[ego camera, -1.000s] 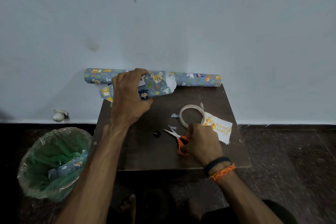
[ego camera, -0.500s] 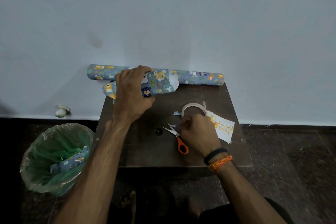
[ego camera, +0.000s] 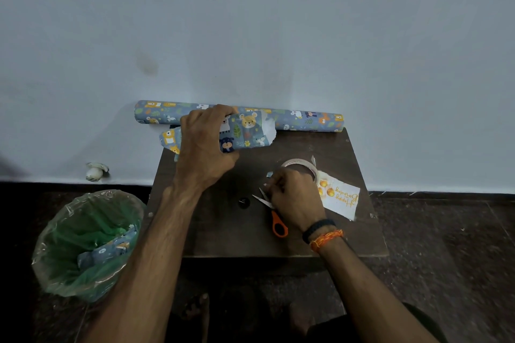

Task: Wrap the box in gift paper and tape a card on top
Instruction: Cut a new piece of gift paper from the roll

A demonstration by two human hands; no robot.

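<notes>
Scissors (ego camera: pixel 274 213) put down, your right hand (ego camera: pixel 294 199) now at the tape roll (ego camera: pixel 302 167).
Your left hand (ego camera: pixel 206 145) still grips the half-wrapped box (ego camera: pixel 245 131) at the tabletop's (ego camera: pixel 220 237) far edge; right fingers are curled near the tape, grip unclear. A second ago they held the scissors, so taping comes next. The card (ego camera: pixel 341 198) waits beside.

Both forearms are bare, no sleeves reaching them. The right wrist carries a black band (ego camera: pixel 318 229) and, just behind it, an orange braided thread (ego camera: pixel 326 239). The left wrist wears nothing.
</notes>
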